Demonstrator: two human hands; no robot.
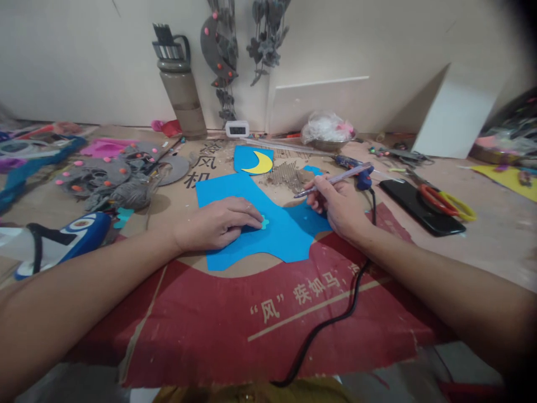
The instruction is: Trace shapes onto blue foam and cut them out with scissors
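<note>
My left hand [218,224] lies on a blue foam sheet [289,235], its fingertips pressing a small teal flower shape [264,223] down on the sheet. My right hand [339,204] grips a purple pen [335,179], whose tip points left just above the sheet's upper edge. A yellow crescent [260,162] lies on another blue piece behind the sheet. All of this rests on a flattened red and brown cardboard box [260,319].
A blue glue gun [356,168] lies behind my right hand, its black cord [335,319] running toward me. A black phone [423,207] and red-and-yellow scissors [444,201] lie to the right. Grey felt pieces [113,179] and a water bottle [180,95] are at the left.
</note>
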